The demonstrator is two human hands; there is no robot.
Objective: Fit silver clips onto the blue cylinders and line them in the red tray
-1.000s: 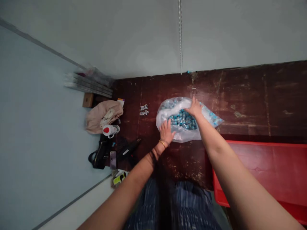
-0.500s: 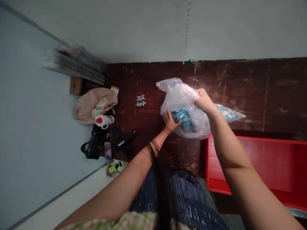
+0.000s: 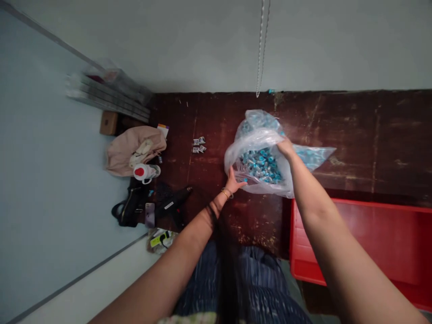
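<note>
"Plastic bag [image 3: 251, 141]: where is it seen?"

"It is set on the dark red-brown surface [image 3: 354, 166], between the red tray [image 3: 364, 238] and the grey wall [image 3: 202, 40]. Its mouth is opened towards the camera, and a pointed end is stretched out to the right, past the wrist."

"What is held inside?"

"Many small blue-and-clear pieces [image 3: 263, 166] are heaped there. More blue is seen through the film at the far side and in the pointed end."

"And how is the right hand [image 3: 285, 146] placed?"

"It is closed at the right side of the mouth, with its fingers curled and the film gripped by them."

"The left hand [image 3: 232, 181]?"

"That one is held partly open at the near left edge, the thumb spread away from the fingers. The film is touched, but whether any is pinched cannot be told. A gold-coloured bracelet [image 3: 225, 193] is worn at the wrist."

"What is found further left?"

"Four small packets [image 3: 199, 145] are grouped on the surface, well apart from the bag. Beyond them, a white bottle [image 3: 151, 172] with a red cap is laid beside a beige cloth bag [image 3: 123, 148]. A phone [image 3: 150, 215] is placed near a black tool [image 3: 173, 201] that is marked with a white label."
</note>
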